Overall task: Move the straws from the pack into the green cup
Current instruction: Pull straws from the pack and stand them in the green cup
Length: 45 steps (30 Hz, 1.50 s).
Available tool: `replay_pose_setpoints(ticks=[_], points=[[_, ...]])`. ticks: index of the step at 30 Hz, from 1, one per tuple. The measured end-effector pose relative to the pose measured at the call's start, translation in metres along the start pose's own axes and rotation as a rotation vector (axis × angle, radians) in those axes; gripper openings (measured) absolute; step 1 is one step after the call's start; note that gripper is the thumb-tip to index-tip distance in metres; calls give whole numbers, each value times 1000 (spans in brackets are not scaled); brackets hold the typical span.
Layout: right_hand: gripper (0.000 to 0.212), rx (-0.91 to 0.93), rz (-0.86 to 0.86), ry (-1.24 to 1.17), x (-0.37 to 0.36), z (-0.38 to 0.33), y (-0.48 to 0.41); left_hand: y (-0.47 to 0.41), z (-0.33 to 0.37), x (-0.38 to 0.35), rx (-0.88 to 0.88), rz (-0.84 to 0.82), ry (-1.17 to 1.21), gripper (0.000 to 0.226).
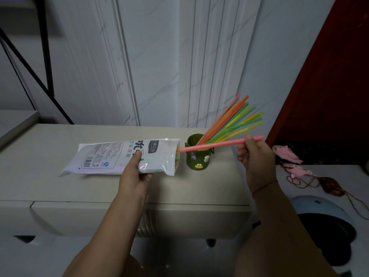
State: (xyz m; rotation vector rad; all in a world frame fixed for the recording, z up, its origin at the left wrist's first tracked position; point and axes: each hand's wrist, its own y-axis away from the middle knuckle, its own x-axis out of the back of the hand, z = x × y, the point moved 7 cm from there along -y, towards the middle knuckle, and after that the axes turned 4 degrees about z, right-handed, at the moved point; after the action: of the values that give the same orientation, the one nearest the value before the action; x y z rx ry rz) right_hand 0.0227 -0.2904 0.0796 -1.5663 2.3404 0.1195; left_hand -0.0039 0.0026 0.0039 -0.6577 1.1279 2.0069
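A white plastic straw pack (111, 156) lies on its side on the beige cabinet top (60, 186), its open mouth facing right. My left hand (135, 174) grips the pack near that mouth. A small green cup (197, 156) with little figures on it stands just right of the pack and holds several coloured straws (235, 120) fanned up to the right. My right hand (253, 154) pinches a pink straw (211, 145) that lies level in front of the cup, its left tip at the pack's mouth.
A white marbled wall stands close behind the cabinet. To the right sit a dark red panel (329, 76), pink items with cords (291, 156) on a lower white surface, and a light blue round object (323, 220). A black metal frame (46, 56) rises at the left.
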Motion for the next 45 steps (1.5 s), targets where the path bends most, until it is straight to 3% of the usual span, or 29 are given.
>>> replay_pose_setpoints(ticks=[12,16,21,31,39,45], points=[[17,-118,-236,31,-51,26,32,6,-16,-5,34,-17,-33,26],[16,-77,-155,-3,-42,17,24,1,-5,-3,16,-2,-9,31],[18,-29,-29,-17,-18,10,8,-6,6,1,7,14,13,18],[13,62,146,-41,10,1,-5,-11,10,4,-15,50,16,16],[8,142,116,266,-18,12,-11,-8,3,4,4,37,-2,18],[19,118,0,446,-48,19,-22,-6,7,2,-10,36,-6,15]])
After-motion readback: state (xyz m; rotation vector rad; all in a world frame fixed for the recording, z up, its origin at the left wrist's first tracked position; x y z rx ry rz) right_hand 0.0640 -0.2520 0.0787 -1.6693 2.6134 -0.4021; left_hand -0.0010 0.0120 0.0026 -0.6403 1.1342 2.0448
